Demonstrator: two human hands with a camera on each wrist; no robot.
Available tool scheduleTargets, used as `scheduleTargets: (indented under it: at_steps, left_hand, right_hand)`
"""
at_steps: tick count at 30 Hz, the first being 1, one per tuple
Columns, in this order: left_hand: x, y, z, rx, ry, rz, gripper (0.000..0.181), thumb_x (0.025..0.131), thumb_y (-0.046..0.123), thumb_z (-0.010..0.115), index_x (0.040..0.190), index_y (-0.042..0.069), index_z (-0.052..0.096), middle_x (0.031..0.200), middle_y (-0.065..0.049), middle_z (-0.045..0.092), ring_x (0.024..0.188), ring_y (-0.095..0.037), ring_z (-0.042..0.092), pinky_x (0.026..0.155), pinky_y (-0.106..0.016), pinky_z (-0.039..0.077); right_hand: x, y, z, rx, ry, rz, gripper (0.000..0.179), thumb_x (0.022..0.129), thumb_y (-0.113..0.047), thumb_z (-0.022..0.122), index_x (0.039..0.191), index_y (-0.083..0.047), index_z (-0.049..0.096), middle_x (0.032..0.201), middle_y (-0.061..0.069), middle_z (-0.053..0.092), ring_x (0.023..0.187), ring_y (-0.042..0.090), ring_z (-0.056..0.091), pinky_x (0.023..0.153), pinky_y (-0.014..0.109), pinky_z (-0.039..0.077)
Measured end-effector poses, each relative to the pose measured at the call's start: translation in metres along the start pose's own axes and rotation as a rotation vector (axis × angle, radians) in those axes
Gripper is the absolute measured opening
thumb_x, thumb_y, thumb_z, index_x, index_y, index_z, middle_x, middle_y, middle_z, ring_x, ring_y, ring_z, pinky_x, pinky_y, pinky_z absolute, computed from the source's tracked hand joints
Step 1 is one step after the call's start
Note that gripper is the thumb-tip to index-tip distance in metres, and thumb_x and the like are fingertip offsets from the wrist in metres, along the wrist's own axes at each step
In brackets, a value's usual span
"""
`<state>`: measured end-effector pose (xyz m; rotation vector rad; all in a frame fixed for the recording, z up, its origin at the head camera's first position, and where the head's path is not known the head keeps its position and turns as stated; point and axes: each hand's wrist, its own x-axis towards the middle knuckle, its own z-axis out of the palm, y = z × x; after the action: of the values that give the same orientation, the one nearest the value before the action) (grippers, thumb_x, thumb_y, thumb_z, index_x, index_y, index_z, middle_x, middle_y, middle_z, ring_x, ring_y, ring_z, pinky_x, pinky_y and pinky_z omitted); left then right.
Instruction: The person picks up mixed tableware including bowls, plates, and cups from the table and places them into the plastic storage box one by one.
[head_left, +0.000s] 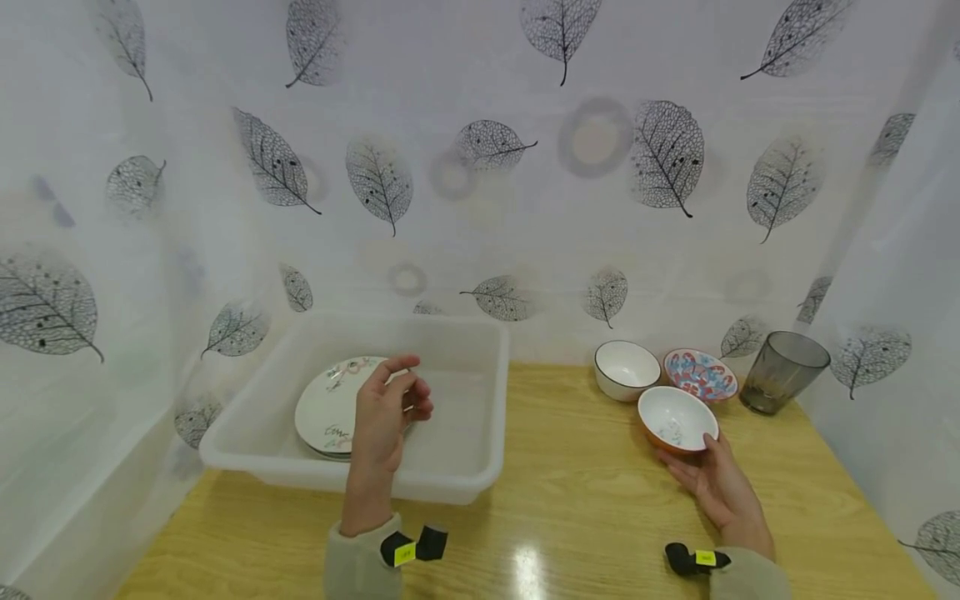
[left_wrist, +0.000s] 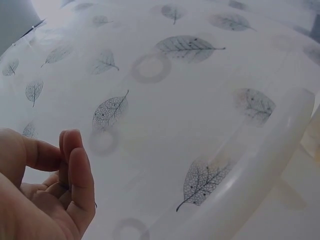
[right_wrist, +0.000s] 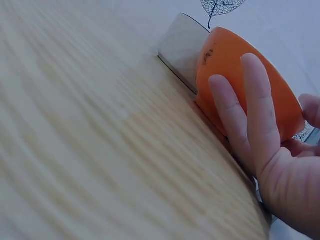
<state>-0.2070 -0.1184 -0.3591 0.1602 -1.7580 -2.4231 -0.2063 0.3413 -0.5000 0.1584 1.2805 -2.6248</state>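
Note:
At the right of the head view, my right hand (head_left: 726, 492) holds an orange bowl (head_left: 677, 417) with a white inside, thumb at the rim and fingers against the outer side. The right wrist view shows two fingertips (right_wrist: 257, 75) lying along the bowl's orange wall (right_wrist: 227, 60). My left hand (head_left: 382, 421) hovers over a white plastic basin (head_left: 497, 417), its fingers loosely bent and holding nothing. Partly hidden behind that hand, floral white plates (head_left: 322, 410) lie stacked in the basin. In the left wrist view, the thumb and index finger of the left hand (left_wrist: 55, 190) come close together.
Behind the orange bowl stand a white bowl with a dark rim (head_left: 627, 371) and a red-and-blue patterned bowl (head_left: 701, 375). A grey tinted glass (head_left: 784, 373) is at the far right. A leaf-print curtain (head_left: 480, 225) backs the wooden table (head_left: 585, 517).

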Motion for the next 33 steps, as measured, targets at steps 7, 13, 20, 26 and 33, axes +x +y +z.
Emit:
scheduleTargets:
  at_steps: [7, 13, 20, 26, 33]
  left_hand:
    - [0.0004, -0.0008, -0.0003, 0.009, -0.003, 0.001, 0.019, 0.099, 0.004, 0.048, 0.115, 0.005, 0.058, 0.071, -0.001, 0.062, 0.059, -0.013, 0.06, 0.058, -0.026, 0.053]
    - [0.0003, -0.0012, -0.0004, 0.006, -0.009, 0.004, 0.018, 0.099, 0.004, 0.048, 0.115, 0.005, 0.058, 0.071, 0.0, 0.062, 0.059, -0.013, 0.06, 0.057, -0.025, 0.053]
    - [0.0003, -0.0013, 0.0003, 0.012, -0.016, 0.005, 0.019, 0.1, 0.003, 0.047, 0.115, 0.004, 0.058, 0.07, 0.0, 0.062, 0.058, -0.012, 0.06, 0.057, -0.026, 0.053]
    - [0.0001, -0.0025, 0.0017, 0.016, -0.028, 0.008, 0.019, 0.1, 0.003, 0.046, 0.115, 0.004, 0.058, 0.069, 0.0, 0.063, 0.057, -0.012, 0.06, 0.056, -0.026, 0.053]
    - [-0.0006, -0.0039, 0.0036, 0.024, -0.047, 0.017, 0.018, 0.1, 0.003, 0.046, 0.114, 0.004, 0.058, 0.069, 0.0, 0.063, 0.057, -0.012, 0.06, 0.055, -0.026, 0.053]
  right_hand:
    - [-0.0012, 0.0002, -0.0008, 0.022, 0.04, -0.001, 0.07, 0.108, -0.035, 0.027, 0.151, -0.043, -0.027, 0.147, 0.01, -0.003, 0.096, 0.027, 0.071, 0.088, 0.034, 0.057]
    - [-0.0014, 0.0, -0.0007, 0.033, 0.066, 0.013, 0.068, 0.108, -0.035, 0.026, 0.151, -0.044, -0.026, 0.144, 0.011, 0.003, 0.096, 0.027, 0.071, 0.09, 0.034, 0.056]
    - [-0.0009, -0.0012, -0.0004, 0.06, 0.096, 0.04, 0.067, 0.108, -0.033, 0.026, 0.151, -0.045, -0.024, 0.145, 0.012, 0.004, 0.094, 0.029, 0.07, 0.092, 0.036, 0.055]
    - [-0.0009, -0.0013, 0.0, 0.072, 0.123, 0.052, 0.063, 0.108, -0.031, 0.024, 0.153, -0.046, -0.019, 0.142, 0.013, 0.013, 0.094, 0.031, 0.07, 0.093, 0.037, 0.054]
    - [-0.0013, -0.0031, 0.0024, 0.111, 0.17, 0.085, 0.063, 0.108, -0.029, 0.023, 0.152, -0.048, -0.017, 0.145, 0.011, 0.012, 0.093, 0.033, 0.07, 0.094, 0.038, 0.054]
